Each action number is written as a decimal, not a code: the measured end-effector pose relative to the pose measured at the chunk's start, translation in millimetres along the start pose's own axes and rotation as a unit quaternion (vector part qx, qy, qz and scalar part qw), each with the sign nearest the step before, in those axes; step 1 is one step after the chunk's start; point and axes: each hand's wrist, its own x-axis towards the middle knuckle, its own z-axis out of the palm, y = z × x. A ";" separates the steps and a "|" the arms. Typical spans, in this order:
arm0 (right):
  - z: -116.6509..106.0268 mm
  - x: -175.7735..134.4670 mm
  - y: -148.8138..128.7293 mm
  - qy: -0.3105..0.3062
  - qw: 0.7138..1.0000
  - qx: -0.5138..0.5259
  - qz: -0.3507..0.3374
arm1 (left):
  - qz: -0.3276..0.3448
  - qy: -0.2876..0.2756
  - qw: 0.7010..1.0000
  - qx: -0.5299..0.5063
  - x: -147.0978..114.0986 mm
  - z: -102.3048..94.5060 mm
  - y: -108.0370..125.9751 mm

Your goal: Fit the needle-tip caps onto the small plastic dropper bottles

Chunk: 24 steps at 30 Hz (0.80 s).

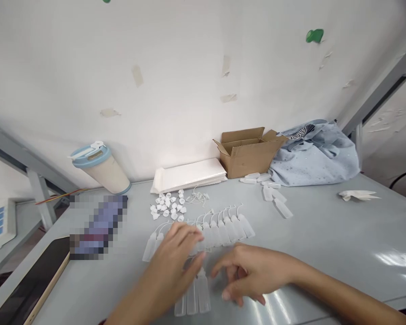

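Observation:
My left hand (pixel 179 255) reaches over a row of small translucent plastic bottles (pixel 223 230), its fingers stretched and the thumb apart; it hides part of the row. Thin white cords or tubes curve from the necks of these bottles. Nearer me, three bottles (pixel 192 295) lie side by side, partly covered by that hand. Just to their right is my right hand (pixel 248 271), its fingers loosely bent and apart, with nothing visible in them. Behind the row lie several small white caps (pixel 169 205) and a loose tangle of white cords (pixel 198 197).
Several loose bottles (pixel 279 198) lie near an open cardboard box (pixel 253 158) and a pale blue cloth bag (pixel 314 158). A white packet stack (pixel 191 175) rests against the wall. Leftward are a tumbler (pixel 104 171), a pixelated item (pixel 99 225) and a phone (pixel 34 275); rightward, a crumpled tissue (pixel 358 195).

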 end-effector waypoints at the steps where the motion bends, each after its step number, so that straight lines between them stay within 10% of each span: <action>1: -4.0 -1.5 0.4 0.016 1.000 0.007 -0.006 | -0.002 -0.002 1.000 0.000 12.7 -2.0 -2.9; 5: -31.2 -8.3 5.9 0.217 0.968 -0.112 -0.057 | -0.003 -0.031 0.999 0.031 62.3 -3.4 -19.1; 11: -87.6 -17.4 34.9 0.511 0.798 -0.317 -0.029 | 0.019 -0.082 0.995 0.046 95.5 7.7 -28.4; 18: -119.5 -18.1 62.4 0.522 0.710 -0.473 0.003 | 0.019 -0.058 0.997 0.050 102.6 10.8 -26.8; 24: -120.4 -10.3 70.6 0.488 0.688 -0.535 0.041 | 0.007 0.079 0.995 -0.059 68.7 -39.1 2.9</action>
